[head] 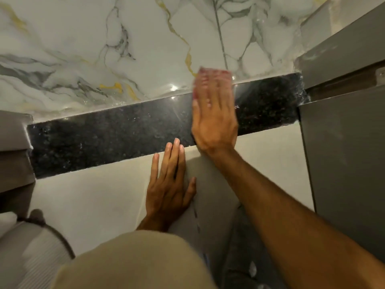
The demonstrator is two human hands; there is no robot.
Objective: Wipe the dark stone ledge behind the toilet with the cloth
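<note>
The dark speckled stone ledge [108, 140] runs across the middle of the view, below a white marble wall. My right hand [214, 119] lies flat on the ledge right of centre, pressing a pinkish-red cloth [214, 74] whose blurred edge shows beyond the fingertips. My left hand [168, 184] rests flat with fingers spread on the pale wall panel just below the ledge, holding nothing. Most of the cloth is hidden under my right hand.
Grey cabinet panels [343, 153] close off the ledge's right end, and a grey block [12, 142] sits at its left end. A white ribbed object [31, 251] stands at the lower left. My beige-clad knee [133, 261] fills the bottom centre.
</note>
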